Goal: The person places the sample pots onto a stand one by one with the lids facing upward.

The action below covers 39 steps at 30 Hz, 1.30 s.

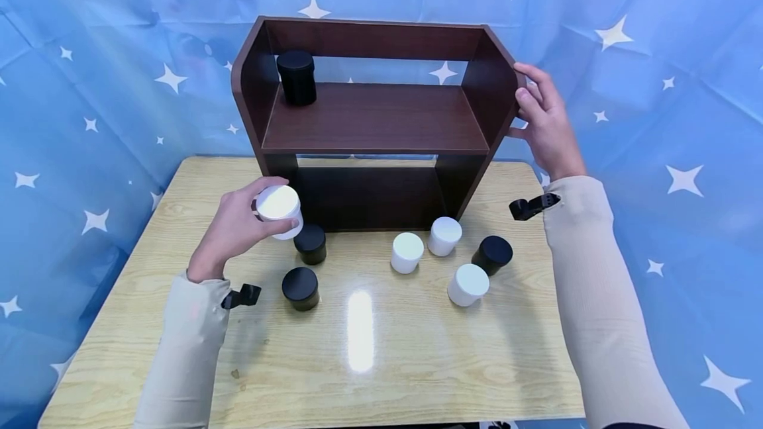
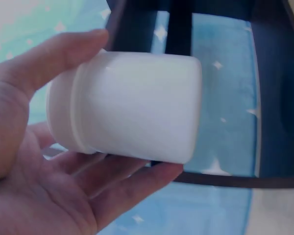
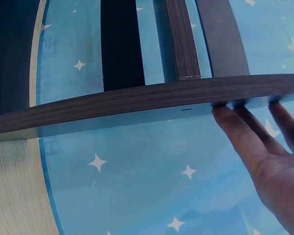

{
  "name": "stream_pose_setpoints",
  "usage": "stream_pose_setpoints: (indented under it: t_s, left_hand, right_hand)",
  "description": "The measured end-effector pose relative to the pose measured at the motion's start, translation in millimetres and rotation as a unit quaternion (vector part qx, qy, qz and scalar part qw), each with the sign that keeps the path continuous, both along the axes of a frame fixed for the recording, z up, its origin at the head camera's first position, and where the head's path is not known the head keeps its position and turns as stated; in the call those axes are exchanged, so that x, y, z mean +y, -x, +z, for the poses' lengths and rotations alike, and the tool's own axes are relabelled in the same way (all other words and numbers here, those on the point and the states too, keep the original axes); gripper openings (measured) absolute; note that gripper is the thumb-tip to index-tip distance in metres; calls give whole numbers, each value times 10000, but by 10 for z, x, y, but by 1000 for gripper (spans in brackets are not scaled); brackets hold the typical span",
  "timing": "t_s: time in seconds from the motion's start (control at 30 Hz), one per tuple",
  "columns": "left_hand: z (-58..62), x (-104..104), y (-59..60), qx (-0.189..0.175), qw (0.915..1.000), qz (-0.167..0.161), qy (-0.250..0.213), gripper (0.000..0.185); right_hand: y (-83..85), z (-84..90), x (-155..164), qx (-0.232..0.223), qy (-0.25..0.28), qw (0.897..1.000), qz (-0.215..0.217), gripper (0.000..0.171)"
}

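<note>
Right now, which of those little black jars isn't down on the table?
The black jar standing at the left end of the shelf; the other three black jars sit on the table.

wooden table (image 1: 417,376), loose black and white jars, starry blue backdrop (image 1: 656,51)

in the left wrist view the left hand (image 2: 44,161) is cut off by the 6 and 9 o'clock edges, and the white jar (image 2: 132,105) it holds hides much of the shelf (image 2: 279,73) behind, which looks soft and blurred. in the right wrist view the right hand (image 3: 269,161) runs off toward 4 o'clock, its fingertips hidden behind the shelf's side panel. in the head view the shelf's lower bay at 6 o'clock is too dark to read, and both forearms leave the bottom edge.
</note>
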<state>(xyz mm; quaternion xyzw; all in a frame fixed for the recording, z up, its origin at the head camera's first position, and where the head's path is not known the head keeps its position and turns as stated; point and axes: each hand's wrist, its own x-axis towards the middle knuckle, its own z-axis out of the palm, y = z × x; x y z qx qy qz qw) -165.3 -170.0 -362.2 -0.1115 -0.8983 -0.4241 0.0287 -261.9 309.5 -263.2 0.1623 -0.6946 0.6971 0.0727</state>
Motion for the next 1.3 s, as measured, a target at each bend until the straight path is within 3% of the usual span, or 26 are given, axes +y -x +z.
stream_pose_setpoints:
  t_s: [0.17, 0.37, 0.6, 0.73, 1.0, 1.3]
  left_hand:
    - [179, 129, -64, 304, 9993, 207, 50, 64]
    - [312, 260, -108, 343, 9980, 538, 16, 65]
    - [410, 344, -104, 526, 9967, 617, -49, 63]
    - [534, 401, -95, 684, 9958, 602, -127, 62]
    - [823, 517, -1, 1153, 9915, 595, -90, 62]
    - [1025, 620, 195, 1368, 9877, 761, 50, 65]
  right_hand:
    - [7, 1, 7, 82, -39, 10000, 8, 47]
    - [-4, 2, -13, -19, 21, 10000, 39, 47]
    - [-23, -2, -10, -39, -57, 10000, 0, 47]
    - [-21, 3, 0, 19, -53, 10000, 3, 48]
    - [-29, -10, 17, -50, -94, 9999, -10, 48]
    - [-36, 12, 6, -62, -96, 9999, 38, 49]
